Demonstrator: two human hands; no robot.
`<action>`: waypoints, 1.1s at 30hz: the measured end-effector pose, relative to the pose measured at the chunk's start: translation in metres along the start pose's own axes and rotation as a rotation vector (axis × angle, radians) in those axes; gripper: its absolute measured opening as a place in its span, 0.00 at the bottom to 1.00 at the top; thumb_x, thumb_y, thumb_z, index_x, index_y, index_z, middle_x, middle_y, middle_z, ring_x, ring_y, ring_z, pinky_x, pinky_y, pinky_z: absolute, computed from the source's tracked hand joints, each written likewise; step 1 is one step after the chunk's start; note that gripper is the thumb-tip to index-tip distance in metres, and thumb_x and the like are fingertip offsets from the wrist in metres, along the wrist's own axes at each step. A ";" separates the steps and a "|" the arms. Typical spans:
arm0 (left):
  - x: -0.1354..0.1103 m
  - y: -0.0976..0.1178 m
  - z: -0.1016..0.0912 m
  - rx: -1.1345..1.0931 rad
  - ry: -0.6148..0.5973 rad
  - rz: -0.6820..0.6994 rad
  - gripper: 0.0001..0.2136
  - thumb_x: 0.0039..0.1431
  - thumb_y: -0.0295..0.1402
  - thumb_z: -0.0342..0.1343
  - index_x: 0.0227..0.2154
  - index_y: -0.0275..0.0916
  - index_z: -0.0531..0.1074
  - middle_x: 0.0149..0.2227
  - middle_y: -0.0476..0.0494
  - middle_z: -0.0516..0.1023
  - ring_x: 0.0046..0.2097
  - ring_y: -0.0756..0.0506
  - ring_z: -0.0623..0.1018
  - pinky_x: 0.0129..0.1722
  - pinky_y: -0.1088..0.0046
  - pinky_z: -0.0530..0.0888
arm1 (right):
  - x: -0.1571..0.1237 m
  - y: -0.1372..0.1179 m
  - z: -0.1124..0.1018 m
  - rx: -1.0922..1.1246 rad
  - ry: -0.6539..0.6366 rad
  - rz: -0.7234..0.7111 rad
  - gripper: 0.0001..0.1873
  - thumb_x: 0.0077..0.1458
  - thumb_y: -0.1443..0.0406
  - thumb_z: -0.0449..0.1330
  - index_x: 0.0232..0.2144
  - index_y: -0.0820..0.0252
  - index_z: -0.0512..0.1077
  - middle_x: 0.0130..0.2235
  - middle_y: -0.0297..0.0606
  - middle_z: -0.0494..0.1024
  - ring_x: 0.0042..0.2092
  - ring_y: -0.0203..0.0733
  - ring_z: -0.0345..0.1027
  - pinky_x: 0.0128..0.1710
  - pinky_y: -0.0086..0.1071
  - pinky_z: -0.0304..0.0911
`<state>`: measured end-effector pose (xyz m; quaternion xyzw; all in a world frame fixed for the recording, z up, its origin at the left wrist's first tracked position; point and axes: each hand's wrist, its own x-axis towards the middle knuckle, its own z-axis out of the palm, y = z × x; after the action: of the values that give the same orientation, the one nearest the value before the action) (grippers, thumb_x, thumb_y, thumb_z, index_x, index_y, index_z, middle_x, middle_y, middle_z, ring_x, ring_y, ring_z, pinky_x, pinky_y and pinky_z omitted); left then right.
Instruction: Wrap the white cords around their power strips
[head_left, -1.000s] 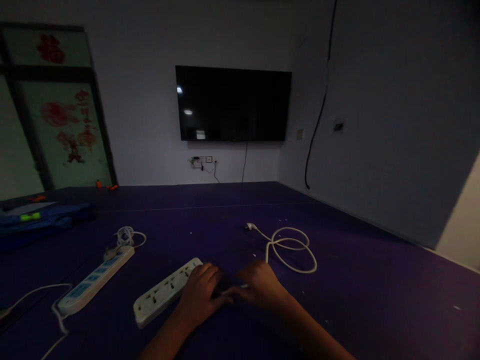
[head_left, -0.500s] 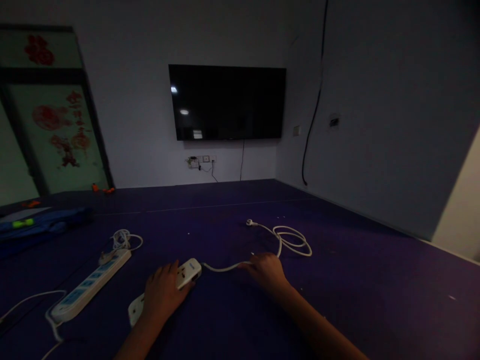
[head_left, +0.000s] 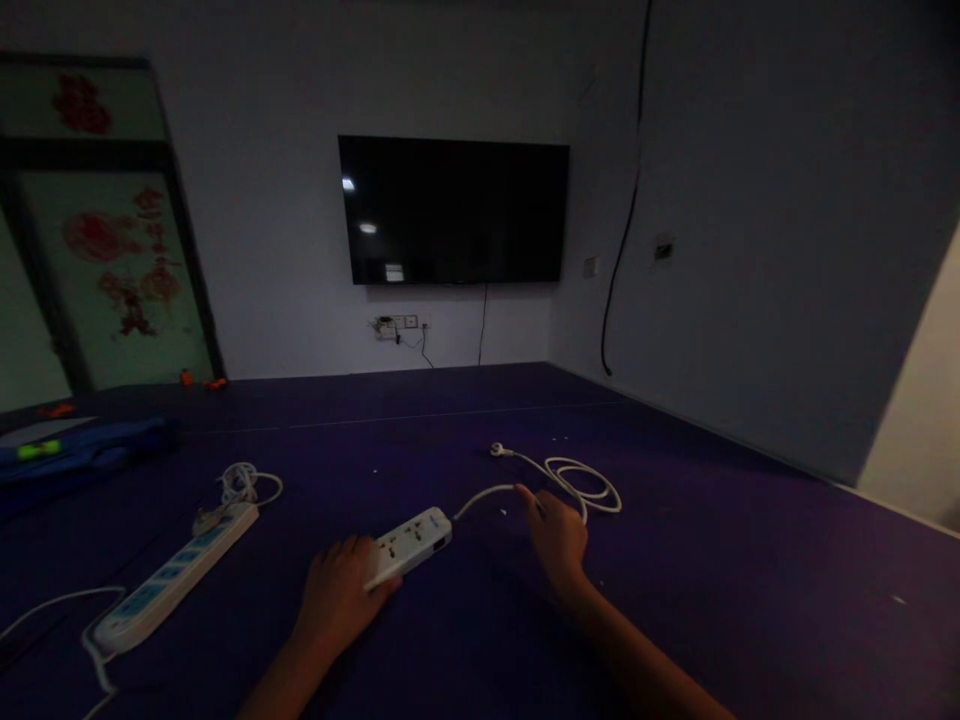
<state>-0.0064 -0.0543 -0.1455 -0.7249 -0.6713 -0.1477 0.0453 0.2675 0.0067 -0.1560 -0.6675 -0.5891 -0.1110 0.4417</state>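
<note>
A white power strip (head_left: 414, 543) lies slanted on the purple surface (head_left: 480, 640), its sockets facing up. My left hand (head_left: 341, 590) is closed over its near end, thumb along the right side, hiding that end. From the far end runs a white power cord (head_left: 484, 492), which arches up to my right hand (head_left: 556, 540). The fingers of that hand are closed around the cord. Beyond it the cord lies in loose loops and ends in a white plug (head_left: 498, 450).
A second power strip (head_left: 176, 578) with blue sockets lies at left, a bundled white cable (head_left: 240, 482) at its far end. Blue cloth (head_left: 90, 445) lies farther left. A television (head_left: 454, 210) hangs on the far wall; a black cable (head_left: 626, 230) dangles along the right wall.
The power strip has shifted right and turned flatter, with my left hand now farther back on it. My right hand has moved slightly right, and the cord between the hands has risen into an arch.
</note>
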 end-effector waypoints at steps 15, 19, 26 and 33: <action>0.000 0.022 0.012 -1.076 0.283 -0.346 0.27 0.41 0.55 0.54 0.37 0.36 0.69 0.33 0.42 0.76 0.36 0.40 0.76 0.36 0.65 0.71 | -0.008 -0.006 0.009 0.194 -0.137 -0.303 0.23 0.62 0.59 0.37 0.35 0.61 0.70 0.29 0.41 0.77 0.28 0.40 0.70 0.25 0.27 0.56; -0.004 0.035 0.016 -1.406 0.170 -0.417 0.27 0.37 0.54 0.58 0.33 0.35 0.70 0.26 0.46 0.75 0.27 0.46 0.75 0.26 0.71 0.71 | -0.016 -0.016 0.012 0.119 -0.355 -0.496 0.15 0.61 0.65 0.43 0.37 0.57 0.70 0.31 0.38 0.77 0.30 0.37 0.72 0.26 0.25 0.57; -0.005 0.037 0.019 -1.501 0.079 -0.319 0.22 0.39 0.48 0.60 0.32 0.36 0.67 0.24 0.48 0.74 0.26 0.48 0.74 0.25 0.73 0.70 | -0.020 -0.028 0.009 -0.055 -0.497 -0.645 0.11 0.59 0.64 0.47 0.35 0.57 0.70 0.28 0.36 0.78 0.28 0.38 0.73 0.22 0.25 0.54; -0.001 0.025 0.020 -1.061 0.319 -0.233 0.26 0.34 0.44 0.63 0.38 0.38 0.64 0.36 0.42 0.75 0.37 0.41 0.77 0.35 0.64 0.74 | -0.023 -0.032 0.004 -0.128 -0.537 -0.754 0.11 0.59 0.63 0.48 0.35 0.57 0.70 0.29 0.37 0.78 0.28 0.39 0.72 0.22 0.25 0.55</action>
<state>0.0210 -0.0519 -0.1618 -0.5383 -0.5654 -0.5766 -0.2411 0.2309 -0.0089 -0.1591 -0.4377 -0.8761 -0.1232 0.1602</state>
